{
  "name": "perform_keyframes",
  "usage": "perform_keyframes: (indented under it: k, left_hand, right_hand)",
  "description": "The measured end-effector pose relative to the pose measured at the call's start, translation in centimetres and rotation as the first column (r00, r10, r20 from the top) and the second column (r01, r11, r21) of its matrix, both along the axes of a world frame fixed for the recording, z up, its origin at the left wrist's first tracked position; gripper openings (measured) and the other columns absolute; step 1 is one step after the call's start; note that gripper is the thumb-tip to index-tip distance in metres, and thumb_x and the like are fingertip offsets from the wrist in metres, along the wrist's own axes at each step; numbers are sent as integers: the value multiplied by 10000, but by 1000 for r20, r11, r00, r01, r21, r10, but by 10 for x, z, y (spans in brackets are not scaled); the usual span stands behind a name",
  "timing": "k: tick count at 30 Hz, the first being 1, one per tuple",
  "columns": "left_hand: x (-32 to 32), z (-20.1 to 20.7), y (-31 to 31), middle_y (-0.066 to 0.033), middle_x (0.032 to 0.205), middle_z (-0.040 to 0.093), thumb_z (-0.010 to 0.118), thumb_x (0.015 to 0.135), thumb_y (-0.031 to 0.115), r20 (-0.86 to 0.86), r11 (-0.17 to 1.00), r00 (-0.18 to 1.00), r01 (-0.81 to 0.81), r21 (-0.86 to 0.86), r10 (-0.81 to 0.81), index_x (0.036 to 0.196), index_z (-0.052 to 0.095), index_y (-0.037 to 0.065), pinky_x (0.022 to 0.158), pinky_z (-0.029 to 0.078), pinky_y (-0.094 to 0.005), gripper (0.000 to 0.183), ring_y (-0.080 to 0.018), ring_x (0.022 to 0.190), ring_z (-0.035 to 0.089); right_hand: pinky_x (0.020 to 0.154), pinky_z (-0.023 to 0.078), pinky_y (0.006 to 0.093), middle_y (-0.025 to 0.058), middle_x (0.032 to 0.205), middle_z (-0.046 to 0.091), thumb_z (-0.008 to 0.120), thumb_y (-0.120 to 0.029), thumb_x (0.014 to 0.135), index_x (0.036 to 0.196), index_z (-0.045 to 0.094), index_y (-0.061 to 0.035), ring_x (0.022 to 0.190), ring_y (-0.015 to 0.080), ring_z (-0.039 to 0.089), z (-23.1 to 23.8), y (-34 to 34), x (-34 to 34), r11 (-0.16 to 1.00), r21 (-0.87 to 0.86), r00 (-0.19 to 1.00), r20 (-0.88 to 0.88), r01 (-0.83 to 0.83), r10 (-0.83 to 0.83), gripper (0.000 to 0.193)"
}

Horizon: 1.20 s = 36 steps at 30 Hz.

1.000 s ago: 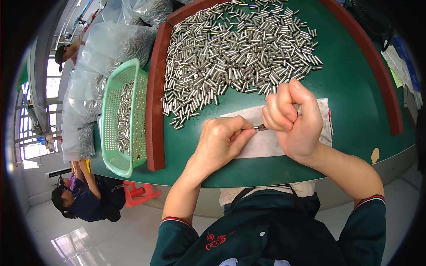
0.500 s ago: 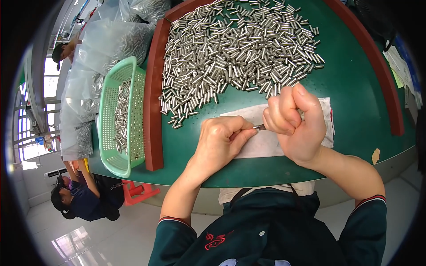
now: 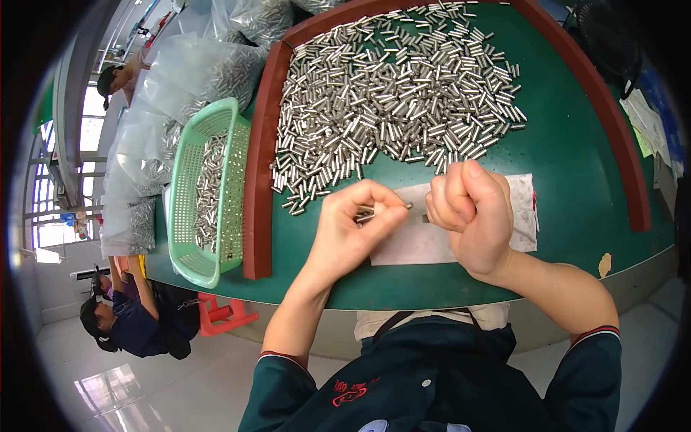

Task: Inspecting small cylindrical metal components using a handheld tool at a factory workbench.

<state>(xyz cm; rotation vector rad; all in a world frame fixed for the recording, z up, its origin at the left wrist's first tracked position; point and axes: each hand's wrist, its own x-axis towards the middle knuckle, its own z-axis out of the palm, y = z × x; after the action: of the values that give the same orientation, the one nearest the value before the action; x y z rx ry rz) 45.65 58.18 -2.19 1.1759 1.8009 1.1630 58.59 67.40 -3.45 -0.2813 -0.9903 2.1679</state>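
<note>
A large heap of short metal pins (image 3: 403, 101) lies spread on the green tabletop in front of my hands. My left hand (image 3: 342, 234) is closed, pinching one pin between thumb and forefinger so that its end shows at the fingertips. More pins sit in the curl of its fingers. To its right, my right hand (image 3: 479, 223) makes a fist. A small dark metal tip (image 3: 426, 218) pokes out of the fist toward the left hand; the rest is hidden by the fingers. A white cloth (image 3: 403, 248) lies under both hands.
A red-brown rail (image 3: 260, 180) edges the work area on the left, and another (image 3: 612, 108) on the right. Past the left rail stand a green basket (image 3: 183, 201) with pins and clear bags (image 3: 191, 68) of pins. Two people (image 3: 129, 317) are at the left.
My hands have drawn apart, so the pinched pin and the dark tip no longer meet. The left hand has opened its curl slightly, showing pins inside. The whole view has shifted a little.
</note>
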Motion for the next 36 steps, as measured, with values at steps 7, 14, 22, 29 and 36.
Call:
perform_keyframes:
  k: [7,14,22,29,36]
  left_hand:
    - [-25,-16,-4,-27,737,484,497,863,139,906,999,423,-40,-6,22,999,519,24,455,245,-157,178,-31,506,295]
    - [-28,-9,-2,-38,731,502,473,867,141,887,992,448,-103,-67,107,1001,516,1,444,246,-171,199,-45,492,303]
    - [-37,-11,-3,35,529,381,478,887,224,634,968,756,-248,48,162,721,516,36,442,234,-189,253,-47,463,283]
    - [-28,-16,1,-9,428,410,703,668,126,-535,945,783,-312,102,316,710,613,15,387,301,-241,149,-79,385,376]
    - [-24,-16,2,-24,434,426,659,691,77,-554,980,811,-196,41,186,727,612,8,394,332,-253,91,-98,379,400]
  right_hand:
    - [404,182,225,-21,459,250,319,-202,889,518,270,-92,425,69,213,2,-1,4,999,-44,1000,16,-3,4,390]
    - [402,179,227,-20,447,256,314,-215,888,517,276,-97,417,68,201,1,2,1,999,-53,1000,21,-10,11,391]
    - [405,174,227,-14,444,270,319,-231,886,521,279,-95,417,66,198,2,4,1,999,-42,999,35,-29,30,391]
    - [405,176,225,-11,445,274,322,-235,883,525,281,-93,419,65,200,3,4,2,998,-50,999,44,-27,29,387]
    - [405,183,221,-8,447,283,318,-229,886,526,281,-90,419,65,206,3,5,3,998,-54,999,43,-29,31,388]
